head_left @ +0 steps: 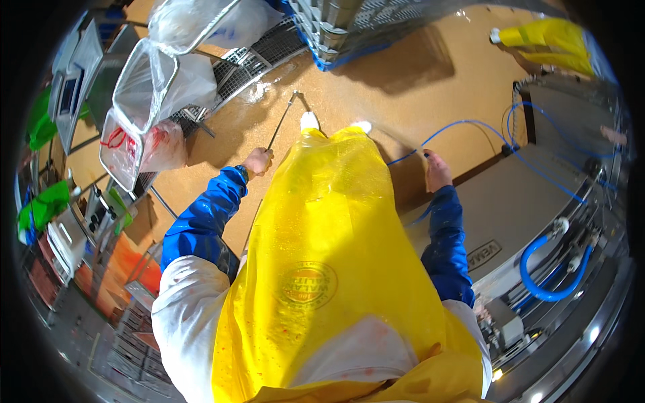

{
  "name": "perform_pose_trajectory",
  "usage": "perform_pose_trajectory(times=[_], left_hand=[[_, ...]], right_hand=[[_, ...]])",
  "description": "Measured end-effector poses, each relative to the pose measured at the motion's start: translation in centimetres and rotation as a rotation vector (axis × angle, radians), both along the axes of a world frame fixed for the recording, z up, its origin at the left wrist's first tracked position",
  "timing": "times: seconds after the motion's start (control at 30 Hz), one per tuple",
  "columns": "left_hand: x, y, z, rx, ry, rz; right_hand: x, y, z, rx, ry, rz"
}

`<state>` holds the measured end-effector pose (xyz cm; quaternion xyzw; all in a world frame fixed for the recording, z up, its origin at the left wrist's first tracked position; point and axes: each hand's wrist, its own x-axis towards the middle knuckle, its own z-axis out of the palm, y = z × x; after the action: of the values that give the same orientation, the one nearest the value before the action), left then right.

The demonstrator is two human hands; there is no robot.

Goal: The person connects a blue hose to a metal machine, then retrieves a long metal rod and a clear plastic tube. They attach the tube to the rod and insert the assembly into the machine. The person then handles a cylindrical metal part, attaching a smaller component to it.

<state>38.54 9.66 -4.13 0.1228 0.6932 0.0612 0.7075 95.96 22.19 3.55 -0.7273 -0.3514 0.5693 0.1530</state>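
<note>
My left hand (pixel 257 162) is closed around a thin, dark metal rod (pixel 282 122). The rod points away from me over the wet floor, and its small far tip is near my left white boot (pixel 310 121). On the other side, my right hand (pixel 438 171) has its fingers curled. A blurred, pale streak runs from those fingers toward my right white boot (pixel 363 125); whether it is a tool or spray I cannot tell. A blue hose (pixel 463 121) passes close beyond that hand. My long yellow apron (pixel 322 221) hangs between my arms.
Bag-lined metal frames (pixel 141 87) stand at the left, one bag holding reddish material. A tall metal rack (pixel 329 33) rises ahead on a blue base. A grey machine (pixel 510 195) with a looped blue pipe (pixel 531 272) flanks my right. Another person's yellow apron (pixel 547 43) shows far right.
</note>
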Motion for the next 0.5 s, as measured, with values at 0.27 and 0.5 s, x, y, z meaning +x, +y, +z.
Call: perform_pose_trajectory(times=[0.27,0.5], left_hand=[[2.2,2.5,-4.7,0.042,-0.114,0.667],[2.8,5.5,0.0,0.036,-0.262,1.049]], right_hand=[[-18.6,3.8,4.8,0.579,0.025,0.88],[-17.7,10.8,-0.5,0.367,-0.143,0.856]])
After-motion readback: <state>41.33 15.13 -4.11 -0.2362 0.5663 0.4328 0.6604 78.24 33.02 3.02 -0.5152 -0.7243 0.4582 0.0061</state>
